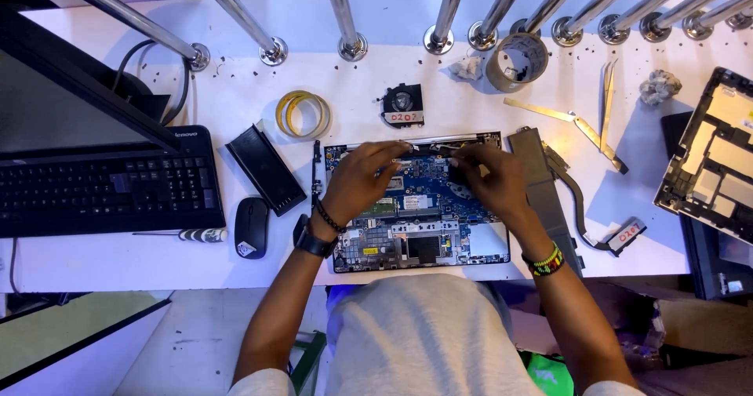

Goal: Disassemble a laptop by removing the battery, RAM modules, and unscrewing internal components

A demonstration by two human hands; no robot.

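The left hand (362,175) lay over the left half of the opened laptop base with its blue circuit board (420,208), fingers curled and their tips pressed down at the board's far edge. The right hand (488,178) rested over the right half, fingers likewise bent, tips close to those of the left hand near the thin dark bar (430,150) running along that far edge. Both seemed to pinch or press something small there; what exactly could not be told. The laptop base sat directly under both hands, at the near middle of the white bench (392,90).

A black wristwatch (311,239) and a beaded band circled the left wrist; a multicoloured bead bracelet (547,261) circled the right.

Just right of the base lay a grey metal heat pipe assembly (558,196). To the left sat a black rectangular battery pack (266,168), a black computer mouse (251,227) and a black keyboard (106,184). Farther away lay a yellow tape roll (302,114), a small black cooling fan (403,104) and a grey tape roll (518,61). At far right rested a silver laptop casing (712,157).
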